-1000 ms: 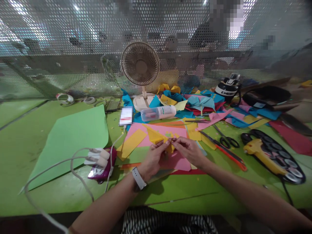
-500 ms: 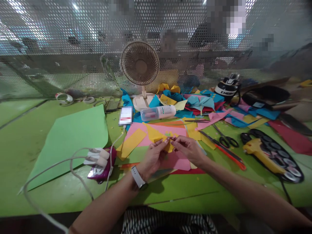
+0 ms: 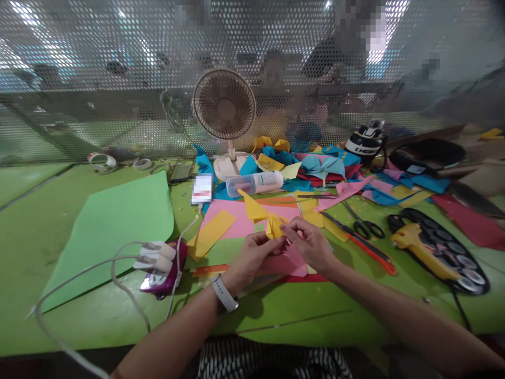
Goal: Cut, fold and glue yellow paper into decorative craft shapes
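Both my hands meet over the middle of the green table (image 3: 59,326). My left hand (image 3: 254,255), with a white watch on its wrist, pinches a small piece of yellow paper (image 3: 272,225) from below. My right hand (image 3: 310,242) pinches the same yellow paper from the right, fingers pressed together. The paper is folded and held a little above a pink sheet (image 3: 236,218) that lies flat under my hands. A loose yellow strip (image 3: 211,231) lies just left of my left hand.
A large light-green sheet (image 3: 114,226) lies at the left. A purple power bank (image 3: 163,273) with white cables sits near my left wrist. A small fan (image 3: 224,105), a glue bottle (image 3: 256,183), scissors (image 3: 365,226), a yellow glue gun (image 3: 422,250) and heaps of coloured paper scraps (image 3: 327,166) fill the back and right.
Both hands have turned the yellow paper so that it stands up more between my fingertips. The hands have shifted slightly right and toward me.
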`<state>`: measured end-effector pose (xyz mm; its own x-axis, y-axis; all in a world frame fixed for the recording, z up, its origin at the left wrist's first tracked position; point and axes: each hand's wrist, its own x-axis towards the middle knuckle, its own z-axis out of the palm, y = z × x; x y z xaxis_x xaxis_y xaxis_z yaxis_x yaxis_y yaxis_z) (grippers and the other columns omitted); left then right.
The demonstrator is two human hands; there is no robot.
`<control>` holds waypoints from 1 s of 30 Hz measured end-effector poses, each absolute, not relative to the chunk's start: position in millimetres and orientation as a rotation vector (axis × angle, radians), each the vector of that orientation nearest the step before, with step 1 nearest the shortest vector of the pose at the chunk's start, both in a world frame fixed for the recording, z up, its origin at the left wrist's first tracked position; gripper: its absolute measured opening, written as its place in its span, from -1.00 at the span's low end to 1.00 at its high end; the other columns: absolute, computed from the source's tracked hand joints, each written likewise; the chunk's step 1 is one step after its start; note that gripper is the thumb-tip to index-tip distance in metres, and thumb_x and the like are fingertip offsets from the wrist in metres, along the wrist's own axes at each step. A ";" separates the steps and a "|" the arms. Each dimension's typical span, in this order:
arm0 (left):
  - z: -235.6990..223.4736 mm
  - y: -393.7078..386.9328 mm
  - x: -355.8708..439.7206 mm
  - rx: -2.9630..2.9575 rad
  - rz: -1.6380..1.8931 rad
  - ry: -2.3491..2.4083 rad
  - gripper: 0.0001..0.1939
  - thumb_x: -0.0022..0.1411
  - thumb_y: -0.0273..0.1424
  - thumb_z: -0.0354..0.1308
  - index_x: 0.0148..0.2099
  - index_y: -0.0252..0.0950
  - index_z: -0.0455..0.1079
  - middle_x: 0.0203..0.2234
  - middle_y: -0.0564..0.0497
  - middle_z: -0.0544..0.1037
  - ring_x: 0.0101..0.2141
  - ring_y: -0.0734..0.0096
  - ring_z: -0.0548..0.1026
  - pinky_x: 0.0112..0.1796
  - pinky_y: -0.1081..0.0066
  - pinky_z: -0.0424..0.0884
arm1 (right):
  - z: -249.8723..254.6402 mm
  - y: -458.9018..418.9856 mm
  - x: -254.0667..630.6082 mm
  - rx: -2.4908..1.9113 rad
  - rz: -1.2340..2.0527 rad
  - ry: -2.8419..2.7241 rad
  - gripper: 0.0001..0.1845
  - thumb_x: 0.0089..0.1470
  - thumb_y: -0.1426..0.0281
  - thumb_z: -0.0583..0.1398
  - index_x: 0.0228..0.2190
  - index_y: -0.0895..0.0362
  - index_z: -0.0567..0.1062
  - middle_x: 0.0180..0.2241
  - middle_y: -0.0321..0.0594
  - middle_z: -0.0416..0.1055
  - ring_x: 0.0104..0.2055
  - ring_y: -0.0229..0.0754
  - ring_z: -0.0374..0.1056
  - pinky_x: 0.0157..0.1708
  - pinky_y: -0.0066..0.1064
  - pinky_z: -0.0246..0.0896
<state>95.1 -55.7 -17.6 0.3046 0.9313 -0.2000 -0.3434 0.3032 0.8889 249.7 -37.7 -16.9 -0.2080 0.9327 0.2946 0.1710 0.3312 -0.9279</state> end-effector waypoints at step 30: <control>-25.0 -60.4 100.8 1.032 1.062 0.884 -0.81 0.08 -0.30 0.24 -0.39 -0.36 0.50 -0.49 -0.06 0.56 -0.44 0.39 0.47 -0.33 0.41 0.37 | -27.0 -31.9 249.9 -0.960 1.348 -1.098 -0.81 -0.07 0.25 0.28 -0.58 0.10 0.53 -0.57 -0.33 0.42 -0.49 -0.28 0.28 -0.37 -0.37 0.23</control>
<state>100.8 -60.4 -25.0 0.2599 0.9622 -0.0819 -0.2543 0.1500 0.9554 249.9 -31.9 -27.0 -0.0754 0.9961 0.0451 -0.2460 0.0252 -0.9689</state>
